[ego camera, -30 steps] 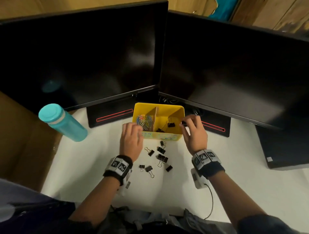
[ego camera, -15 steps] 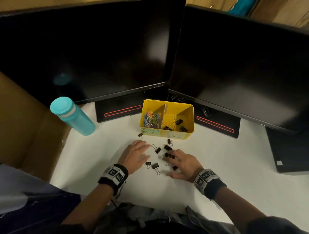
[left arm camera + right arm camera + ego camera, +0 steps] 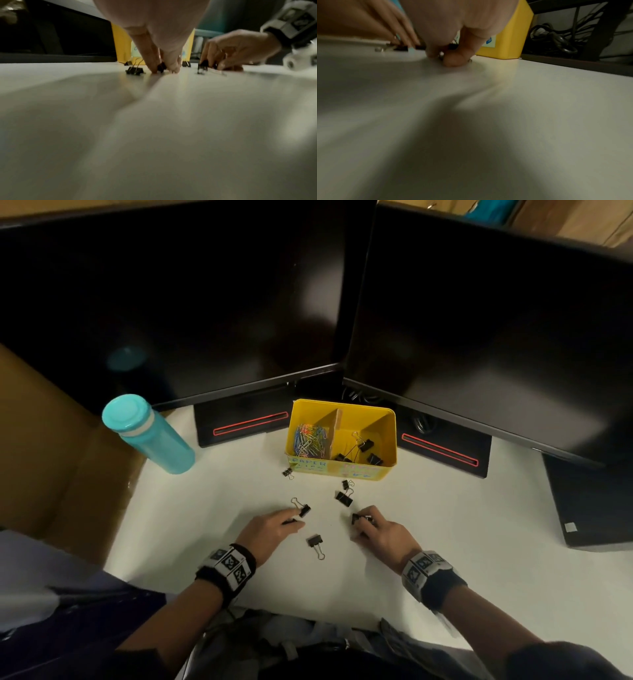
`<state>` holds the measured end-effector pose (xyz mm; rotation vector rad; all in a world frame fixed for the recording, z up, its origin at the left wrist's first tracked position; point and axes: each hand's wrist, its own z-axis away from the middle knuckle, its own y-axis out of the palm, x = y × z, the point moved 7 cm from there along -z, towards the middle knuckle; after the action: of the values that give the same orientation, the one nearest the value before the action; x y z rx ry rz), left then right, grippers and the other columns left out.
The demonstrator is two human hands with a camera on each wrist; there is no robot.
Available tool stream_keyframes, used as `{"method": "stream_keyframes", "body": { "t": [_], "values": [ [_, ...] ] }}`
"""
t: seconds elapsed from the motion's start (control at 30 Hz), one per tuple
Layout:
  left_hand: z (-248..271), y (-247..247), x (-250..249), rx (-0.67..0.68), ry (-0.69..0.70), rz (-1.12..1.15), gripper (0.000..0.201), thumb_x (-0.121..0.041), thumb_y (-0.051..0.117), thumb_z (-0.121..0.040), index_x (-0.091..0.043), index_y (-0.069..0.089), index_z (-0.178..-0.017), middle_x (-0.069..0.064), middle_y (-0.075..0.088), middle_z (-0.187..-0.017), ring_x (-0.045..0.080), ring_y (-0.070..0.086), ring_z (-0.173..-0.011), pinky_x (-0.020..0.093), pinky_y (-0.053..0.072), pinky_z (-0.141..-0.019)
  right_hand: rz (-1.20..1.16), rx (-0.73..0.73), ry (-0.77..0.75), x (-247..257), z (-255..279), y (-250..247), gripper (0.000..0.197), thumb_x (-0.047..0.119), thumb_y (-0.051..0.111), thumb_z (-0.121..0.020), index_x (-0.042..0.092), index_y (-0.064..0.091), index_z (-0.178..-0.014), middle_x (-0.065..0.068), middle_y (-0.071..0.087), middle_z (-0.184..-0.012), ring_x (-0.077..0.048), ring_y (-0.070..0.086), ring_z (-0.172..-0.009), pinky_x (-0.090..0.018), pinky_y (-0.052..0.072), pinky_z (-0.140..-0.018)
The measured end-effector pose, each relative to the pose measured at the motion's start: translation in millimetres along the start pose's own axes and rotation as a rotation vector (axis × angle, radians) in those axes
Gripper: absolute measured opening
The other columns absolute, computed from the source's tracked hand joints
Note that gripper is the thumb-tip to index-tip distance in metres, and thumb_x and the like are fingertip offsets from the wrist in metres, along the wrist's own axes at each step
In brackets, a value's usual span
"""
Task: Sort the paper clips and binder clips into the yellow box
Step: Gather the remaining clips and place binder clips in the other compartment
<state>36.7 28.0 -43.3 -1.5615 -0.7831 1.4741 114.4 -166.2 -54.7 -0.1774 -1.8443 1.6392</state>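
Note:
The yellow box [image 3: 343, 473] stands by the monitors; coloured paper clips [image 3: 309, 440] fill its left compartment and black binder clips [image 3: 363, 447] lie in its right one. Several loose binder clips lie on the white table, among them one [image 3: 344, 498] before the box and one [image 3: 315, 542] between my hands. My left hand [image 3: 294, 520] pinches a small black binder clip [image 3: 161, 67] on the table, beside another clip [image 3: 304, 509]. My right hand [image 3: 359, 523] curls round a binder clip [image 3: 357, 518], its thumb [image 3: 455, 59] down on the table.
A teal bottle [image 3: 150, 433] stands at the left. Two dark monitors [image 3: 205, 302] on red-lit stands [image 3: 250, 424] close off the back. A single binder clip [image 3: 287, 473] lies at the box's left front corner. Cables [image 3: 556, 39] lie behind the box.
Both hands have come back from the box to the loose clips. Half a second ago their fingers lay flat over them; now each hand's fingers have closed on a binder clip.

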Motion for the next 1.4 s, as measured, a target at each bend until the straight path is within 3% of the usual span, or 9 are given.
{"method": "stream_keyframes", "body": {
  "t": [0.23,0.4,0.7,0.83,0.93,1.0,1.13,1.27,1.4],
  "values": [
    [-23.6,-18.6,-13.7,-0.074,-0.064,0.128,0.024,0.005,0.073,-0.068,-0.01,0.07,-0.086,0.003,0.069,-0.084,0.019,0.065,-0.07,0.034,0.058,-0.06,-0.169,-0.032,0.164,4.4,-4.0,-9.4,0.014,0.002,0.066,-0.072,0.011,0.061,-0.082,-0.008,0.055,-0.101,-0.024,0.053,-0.049,-0.03,0.048,-0.047],
    [-57.2,-75.5,-76.0,-0.31,0.11,0.152,0.018,0.001,0.062,-0.077,-0.003,0.07,-0.093,0.011,0.071,-0.093,0.021,0.066,-0.079,0.03,0.057,-0.075,-0.153,-0.045,0.269,-7.1,3.9,-12.6,0.017,-0.002,0.068,-0.065,0.008,0.056,-0.073,-0.009,0.046,-0.077,-0.03,0.043,-0.043,-0.034,0.045,-0.038],
    [-127.4,-93.6,-78.4,-0.409,0.019,0.183,0.024,0.0,0.065,-0.082,-0.002,0.067,-0.106,0.014,0.067,-0.109,0.024,0.062,-0.098,0.036,0.052,-0.088,-0.087,-0.06,0.39,-22.4,26.8,-24.2,0.01,0.008,0.065,-0.08,0.011,0.062,-0.089,-0.006,0.052,-0.094,-0.027,0.055,-0.059,-0.039,0.051,-0.047],
    [-91.3,-88.8,-77.3,-0.477,0.098,0.074,0.021,-0.013,0.05,-0.09,-0.003,0.068,-0.094,0.009,0.068,-0.085,0.02,0.06,-0.081,0.029,0.051,-0.072,-0.135,-0.07,0.422,-28.0,32.0,-27.4,0.009,-0.001,0.067,-0.074,0.007,0.064,-0.076,-0.006,0.05,-0.083,-0.025,0.053,-0.058,-0.04,0.05,-0.049],
    [-55.6,-61.3,-56.9,-0.337,0.036,0.059,0.029,-0.028,0.046,-0.089,-0.009,0.068,-0.087,0.005,0.065,-0.076,0.016,0.058,-0.068,0.034,0.056,-0.06,-0.246,-0.102,0.445,-36.5,31.8,-30.9,0.018,-0.006,0.067,-0.065,0.009,0.07,-0.074,-0.002,0.052,-0.081,-0.021,0.055,-0.061,-0.038,0.053,-0.055],
    [-37.6,-28.4,-34.1,-0.09,-0.117,0.072,0.042,-0.047,0.054,-0.081,-0.021,0.062,-0.113,0.005,0.063,-0.111,0.017,0.057,-0.099,0.042,0.053,-0.082,-0.311,-0.119,0.444,-39.6,28.8,-33.7,0.022,-0.008,0.07,-0.062,0.012,0.073,-0.073,0.0,0.053,-0.08,-0.016,0.056,-0.06,-0.037,0.054,-0.057],
    [-10.1,21.9,-22.9,0.295,-0.135,0.024,0.087,-0.058,0.072,-0.063,-0.038,0.034,-0.139,-0.003,0.0,-0.15,0.021,-0.004,-0.139,0.046,0.006,-0.112,-0.4,-0.174,0.412,-26.6,16.2,-51.8,0.026,-0.008,0.074,-0.062,0.014,0.075,-0.074,0.001,0.056,-0.077,-0.013,0.059,-0.061,-0.037,0.055,-0.056],
    [-6.3,19.7,-38.9,0.176,-0.047,-0.139,0.053,-0.028,0.09,-0.05,-0.02,0.07,-0.099,0.018,0.059,-0.123,0.036,0.053,-0.117,0.044,0.053,-0.086,-0.394,-0.344,0.209,12.7,-7.9,-110.6,0.022,-0.007,0.075,-0.069,0.01,0.074,-0.082,-0.002,0.058,-0.084,-0.013,0.059,-0.07,-0.024,0.055,-0.065],
    [-5.4,23.3,-38.8,0.071,0.01,-0.09,0.046,-0.002,0.09,-0.046,-0.015,0.073,-0.087,0.014,0.068,-0.108,0.027,0.065,-0.099,0.037,0.059,-0.067,-0.161,-0.494,0.155,19.7,-44.7,-158.4,0.013,-0.001,0.071,-0.076,0.009,0.072,-0.085,-0.003,0.057,-0.091,-0.014,0.056,-0.07,-0.025,0.052,-0.057]
  ]
}}
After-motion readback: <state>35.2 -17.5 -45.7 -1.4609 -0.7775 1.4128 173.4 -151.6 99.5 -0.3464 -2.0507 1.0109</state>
